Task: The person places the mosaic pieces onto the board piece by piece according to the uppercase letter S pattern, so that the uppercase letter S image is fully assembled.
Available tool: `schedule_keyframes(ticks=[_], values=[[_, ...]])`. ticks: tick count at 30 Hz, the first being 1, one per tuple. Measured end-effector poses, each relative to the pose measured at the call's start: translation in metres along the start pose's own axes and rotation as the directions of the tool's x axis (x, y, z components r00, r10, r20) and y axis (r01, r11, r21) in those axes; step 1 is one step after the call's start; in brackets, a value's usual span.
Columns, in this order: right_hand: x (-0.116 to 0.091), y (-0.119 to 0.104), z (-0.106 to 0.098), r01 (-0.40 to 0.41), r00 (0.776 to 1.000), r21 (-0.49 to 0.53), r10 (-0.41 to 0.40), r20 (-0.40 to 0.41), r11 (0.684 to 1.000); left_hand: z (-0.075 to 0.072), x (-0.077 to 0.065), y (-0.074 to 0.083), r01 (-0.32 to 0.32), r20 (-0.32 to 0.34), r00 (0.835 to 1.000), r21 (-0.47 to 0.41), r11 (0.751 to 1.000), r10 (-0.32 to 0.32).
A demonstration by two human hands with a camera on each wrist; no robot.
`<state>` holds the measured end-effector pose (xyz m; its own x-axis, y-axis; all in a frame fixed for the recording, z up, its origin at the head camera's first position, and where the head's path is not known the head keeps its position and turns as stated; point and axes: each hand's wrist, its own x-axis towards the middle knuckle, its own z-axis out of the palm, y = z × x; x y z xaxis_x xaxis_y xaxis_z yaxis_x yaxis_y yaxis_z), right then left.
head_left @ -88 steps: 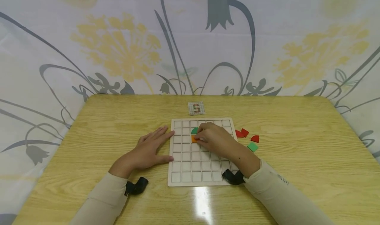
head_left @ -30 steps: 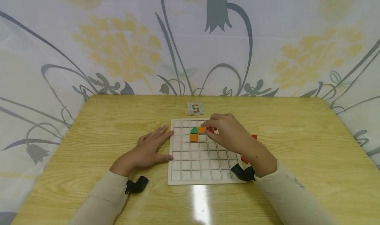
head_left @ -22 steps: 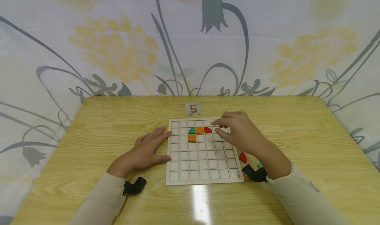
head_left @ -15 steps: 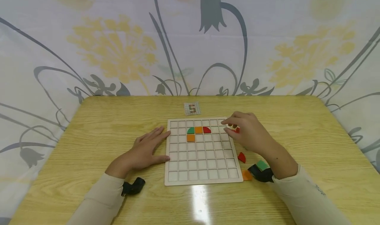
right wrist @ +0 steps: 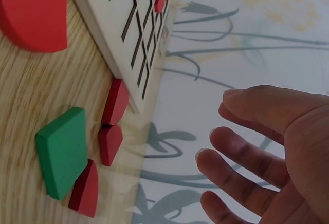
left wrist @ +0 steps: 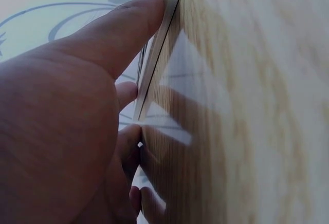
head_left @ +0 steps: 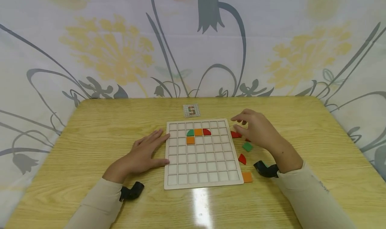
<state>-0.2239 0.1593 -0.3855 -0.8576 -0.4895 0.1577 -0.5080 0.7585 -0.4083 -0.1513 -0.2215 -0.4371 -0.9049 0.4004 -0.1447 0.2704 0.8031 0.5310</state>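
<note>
My left hand (head_left: 140, 157) lies spread on the table, its thumb and a fingertip at the left edge of the pale grid board (head_left: 200, 158). In the board's upper part sit a green quarter-circle tile (head_left: 190, 133), an orange square tile (head_left: 198, 132) and a red quarter-circle tile (head_left: 206, 132) in a row. Another orange square (head_left: 190, 140) sits below the green one. My right hand (head_left: 256, 128) hovers past the board's right edge, fingers loosely bent, holding nothing. Below it lie red pieces (right wrist: 117, 102) and a green square tile (right wrist: 62, 153).
Right of the board lie another red quarter-circle (head_left: 242, 159) and an orange square (head_left: 247, 177) at its lower right corner. A small card (head_left: 191, 110) with a coloured S-shaped pattern lies behind the board. A patterned cloth (head_left: 120, 54) hangs beyond the table.
My right hand has drawn back from the board's tiles to the right, uncovering the upper row and the red quarter-circle. My left hand keeps its place at the board's edge.
</note>
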Motion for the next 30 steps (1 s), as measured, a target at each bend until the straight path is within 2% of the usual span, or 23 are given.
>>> schedule_keyframes(ticks=[10,23,30], values=[[0.001,0.013,0.003,-0.038,0.999,0.003,0.038,0.032,0.999,-0.002,0.003,0.002,0.000,0.003,1.000,0.017,1.000,0.000],[0.005,0.021,0.007,-0.078,0.992,0.009,0.077,0.100,0.997,-0.001,0.002,0.001,0.007,0.007,1.000,-0.002,1.000,-0.007],[0.006,0.022,0.011,-0.074,0.991,0.024,0.071,0.117,0.997,-0.001,0.002,0.001,0.005,0.009,1.000,-0.013,1.000,-0.005]])
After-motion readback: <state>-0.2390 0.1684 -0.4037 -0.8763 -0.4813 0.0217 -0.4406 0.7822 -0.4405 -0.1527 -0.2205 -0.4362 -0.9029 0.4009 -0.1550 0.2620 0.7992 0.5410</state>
